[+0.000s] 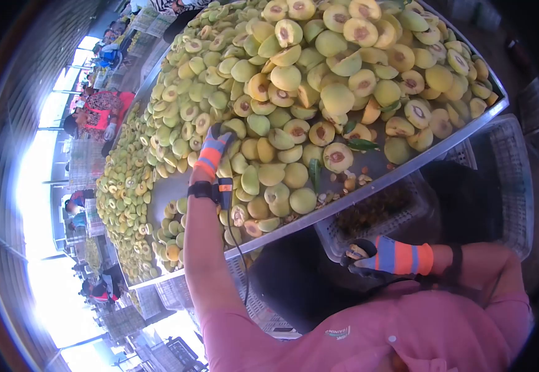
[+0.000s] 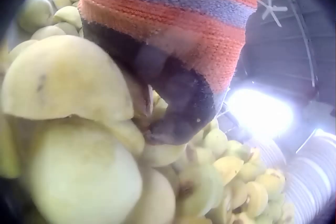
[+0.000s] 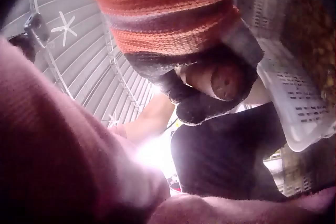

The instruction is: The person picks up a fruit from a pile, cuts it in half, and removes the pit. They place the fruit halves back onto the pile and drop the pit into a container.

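A deep heap of halved yellow-green peaches (image 1: 337, 99) covers the metal-edged table. My left hand (image 1: 215, 149), in an orange-and-grey glove with dark fingers, reaches into the heap. In the left wrist view its dark fingers (image 2: 181, 113) curl down among the fruit, close beside a large peach half (image 2: 68, 79); I cannot tell whether they grip a piece. Lower and to the right, my right hand (image 1: 393, 255), gloved alike, holds a brown, round-ended wooden handle (image 3: 227, 83) in its curled fingers. The handle's other end is hidden by the glove.
A raised metal rim (image 1: 368, 189) runs along the table's near edge. Below it stands a plastic crate (image 1: 328, 239) with dark brown bits inside. Leaves (image 1: 361, 144) and small pale scraps lie near the rim. Another worker (image 1: 96, 115) stands across the table at the far left.
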Demonstrator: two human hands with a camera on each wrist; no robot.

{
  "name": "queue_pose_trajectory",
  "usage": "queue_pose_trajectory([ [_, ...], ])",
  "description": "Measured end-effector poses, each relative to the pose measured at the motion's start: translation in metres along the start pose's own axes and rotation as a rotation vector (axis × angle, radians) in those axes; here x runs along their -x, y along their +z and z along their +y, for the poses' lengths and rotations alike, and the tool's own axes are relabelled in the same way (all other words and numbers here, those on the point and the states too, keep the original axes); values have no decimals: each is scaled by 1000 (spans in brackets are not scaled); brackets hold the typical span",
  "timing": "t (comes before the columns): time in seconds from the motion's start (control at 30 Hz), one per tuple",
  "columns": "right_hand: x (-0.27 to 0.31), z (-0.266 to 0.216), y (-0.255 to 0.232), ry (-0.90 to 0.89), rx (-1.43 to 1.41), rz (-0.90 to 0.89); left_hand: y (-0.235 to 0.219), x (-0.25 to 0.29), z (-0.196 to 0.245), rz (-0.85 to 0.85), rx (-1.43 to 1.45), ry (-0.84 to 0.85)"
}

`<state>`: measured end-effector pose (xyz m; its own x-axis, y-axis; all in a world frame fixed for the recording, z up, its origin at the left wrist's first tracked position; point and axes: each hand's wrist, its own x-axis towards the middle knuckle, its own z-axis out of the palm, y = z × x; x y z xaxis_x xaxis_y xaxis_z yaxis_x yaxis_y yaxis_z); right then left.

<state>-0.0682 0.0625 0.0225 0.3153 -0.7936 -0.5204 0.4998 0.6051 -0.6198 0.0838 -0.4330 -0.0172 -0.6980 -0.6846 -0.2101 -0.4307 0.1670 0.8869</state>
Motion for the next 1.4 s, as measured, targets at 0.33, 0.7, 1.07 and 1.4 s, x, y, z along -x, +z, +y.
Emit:
queue_pose_trajectory([
  [0.33, -3, 17, -8, -63, 128, -1, 66, 60, 34, 132, -515, 277],
  [0.7, 10, 8, -15, 16, 220, 79, 21, 47, 41, 433, -255, 213],
  [1.07, 3, 1, -23, -125, 205, 150, -76, -69, -43, 589, -427, -45],
  [1.4, 14, 8, -16, -123, 224, -21, 18, 5, -9, 425, -724, 17],
])
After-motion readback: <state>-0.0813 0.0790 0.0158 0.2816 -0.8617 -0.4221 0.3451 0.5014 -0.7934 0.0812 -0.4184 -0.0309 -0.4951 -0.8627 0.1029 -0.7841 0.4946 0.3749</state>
